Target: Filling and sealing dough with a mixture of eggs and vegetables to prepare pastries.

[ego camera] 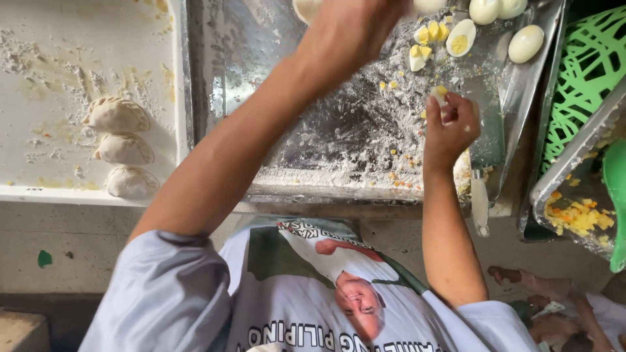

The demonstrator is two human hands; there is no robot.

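White, flour-smeared tray [39,143] at far left, bearing three pale dough pockets [124,148] with crimped edges, stacked in a near-to-far column. Next, scuffed metal sheet [261,78], dusted grey-white with flour and speckled with yellow crumbs. Left hand [352,26] raised over the sheet's far edge, fingers curled inward; grip cut off by the frame, so cannot tell what is inside. Right hand [450,127] lower and to the right, fingertips pinched around a small wedge of boiled egg [441,94], long axis running near to far, yolk end pointing far, white end buried in the fingers. Just right of it, broad steel cleaver [488,124], blade far, pale handle near. Beyond, smooth halved egg [462,37] and whole peeled egg [525,43]. Farthest right, green lattice basket [587,58] and metal pan [554,173] of yellow bits.
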